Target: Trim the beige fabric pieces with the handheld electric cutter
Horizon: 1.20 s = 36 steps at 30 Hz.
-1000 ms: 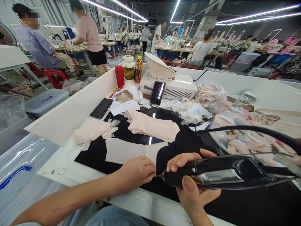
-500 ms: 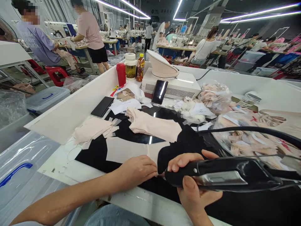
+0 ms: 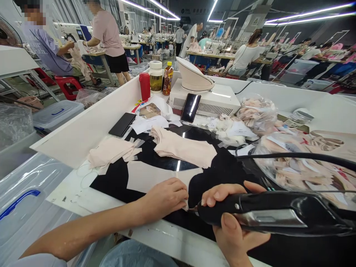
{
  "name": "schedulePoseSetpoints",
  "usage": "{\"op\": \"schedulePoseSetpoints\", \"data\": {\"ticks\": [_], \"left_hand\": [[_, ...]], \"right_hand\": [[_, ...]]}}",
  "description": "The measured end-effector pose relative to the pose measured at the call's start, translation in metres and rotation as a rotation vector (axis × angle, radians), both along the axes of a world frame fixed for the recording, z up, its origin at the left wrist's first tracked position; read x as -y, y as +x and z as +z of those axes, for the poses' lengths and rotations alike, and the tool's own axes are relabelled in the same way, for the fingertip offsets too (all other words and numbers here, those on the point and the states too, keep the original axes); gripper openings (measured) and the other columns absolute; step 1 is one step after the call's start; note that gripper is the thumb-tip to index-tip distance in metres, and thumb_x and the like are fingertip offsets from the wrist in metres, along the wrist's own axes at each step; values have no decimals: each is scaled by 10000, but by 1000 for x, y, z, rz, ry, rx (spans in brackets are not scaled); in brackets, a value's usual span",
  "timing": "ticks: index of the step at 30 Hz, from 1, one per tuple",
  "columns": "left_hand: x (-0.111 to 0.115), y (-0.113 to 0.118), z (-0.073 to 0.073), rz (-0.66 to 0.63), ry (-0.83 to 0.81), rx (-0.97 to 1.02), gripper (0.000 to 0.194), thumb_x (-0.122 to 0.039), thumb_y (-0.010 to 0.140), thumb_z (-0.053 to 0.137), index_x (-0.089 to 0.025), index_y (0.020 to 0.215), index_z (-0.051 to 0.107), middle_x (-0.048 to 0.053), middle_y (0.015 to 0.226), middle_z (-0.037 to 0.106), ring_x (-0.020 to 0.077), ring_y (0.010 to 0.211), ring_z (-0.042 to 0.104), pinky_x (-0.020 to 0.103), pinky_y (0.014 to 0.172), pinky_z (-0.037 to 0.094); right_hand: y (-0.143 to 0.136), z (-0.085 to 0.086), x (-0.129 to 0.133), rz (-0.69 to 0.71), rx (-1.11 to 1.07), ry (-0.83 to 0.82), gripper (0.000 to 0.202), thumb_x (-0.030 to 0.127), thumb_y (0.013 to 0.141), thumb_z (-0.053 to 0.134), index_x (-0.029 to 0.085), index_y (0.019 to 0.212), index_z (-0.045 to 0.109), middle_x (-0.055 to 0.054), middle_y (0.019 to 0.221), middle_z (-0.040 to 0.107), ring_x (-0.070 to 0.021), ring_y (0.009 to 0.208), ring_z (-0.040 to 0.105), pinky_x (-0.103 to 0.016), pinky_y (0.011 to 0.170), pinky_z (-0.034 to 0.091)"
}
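A flat pale pink fabric piece (image 3: 155, 175) lies on the black work surface in front of me. My left hand (image 3: 167, 196) rests over its near right end, fingers pinched together on the edge of the fabric. My right hand (image 3: 233, 226) is wrapped round a black hand-held power tool (image 3: 272, 209) with a silver panel and a thick cable. Its narrow metal tip points left and sits close to my left fingertips, at the fabric's corner; whether it touches is hard to see. Beyond lie a stack of pink fabric pieces (image 3: 183, 148) and another pile (image 3: 111, 152) to the left.
A phone (image 3: 190, 107) leans on a white vented box (image 3: 205, 97); a black flat device (image 3: 122, 124) lies left. Bags of fabric scraps (image 3: 300, 159) fill the right side. A red cup (image 3: 144, 86) and bottles stand behind. Low white walls edge the table; other people work beyond.
The right hand and tool have shifted slightly right and down. The left fingers have curled more tightly at the fabric's corner. The whole view has moved a little.
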<state>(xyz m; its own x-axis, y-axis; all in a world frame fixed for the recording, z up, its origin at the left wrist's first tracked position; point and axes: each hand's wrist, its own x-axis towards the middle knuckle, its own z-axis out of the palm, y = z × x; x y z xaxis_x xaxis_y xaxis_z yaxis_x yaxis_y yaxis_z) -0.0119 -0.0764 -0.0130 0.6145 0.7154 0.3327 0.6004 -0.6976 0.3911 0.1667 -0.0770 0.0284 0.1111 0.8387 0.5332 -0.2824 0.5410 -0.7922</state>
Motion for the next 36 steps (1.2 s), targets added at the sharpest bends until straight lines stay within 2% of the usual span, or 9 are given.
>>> {"op": "schedulePoseSetpoints", "data": {"ticks": [3,7,10,19,24,36], "left_hand": [[0,-2,-2,-65,81,-15,21,-145,1025,648,-146,1005,654,64,1092,688,197,1058,632,296,1029,502],[-1,-4,0,-177,70,-95,114,-83,1042,575,-155,994,650,54,1012,705,183,1000,632,280,1006,507],[-3,-6,-1,-192,49,-79,99,-87,1039,585,-150,1022,660,49,983,714,186,974,636,283,961,529],[-6,-16,-4,-277,89,7,182,-134,1083,525,-126,1136,699,83,1062,735,189,991,663,295,1033,518],[-6,-18,-1,-289,111,10,233,-139,1100,483,-109,1137,711,98,1085,742,189,1005,667,289,1035,521],[-6,-20,-5,-299,127,-10,252,-116,1099,468,-121,1146,715,100,1101,748,177,1032,682,290,1075,517]], "right_hand": [[0,1,0,-5,-4,11,492,332,911,783,301,1338,543,19,850,611,-165,650,585,-330,558,574],[-1,2,0,12,-26,15,498,320,914,789,295,1347,544,20,860,618,-159,661,591,-322,564,574],[-1,2,0,19,-34,23,488,299,914,783,290,1344,553,20,867,628,-158,667,595,-324,571,585],[0,3,-3,27,-44,52,494,250,898,785,255,1341,565,13,869,653,-156,679,613,-330,593,610],[-1,3,-3,16,-58,36,496,265,886,797,269,1329,575,15,856,642,-151,662,599,-316,559,587],[-1,4,-2,22,-45,26,474,281,893,787,291,1318,576,22,847,640,-159,648,591,-326,547,590]]}}
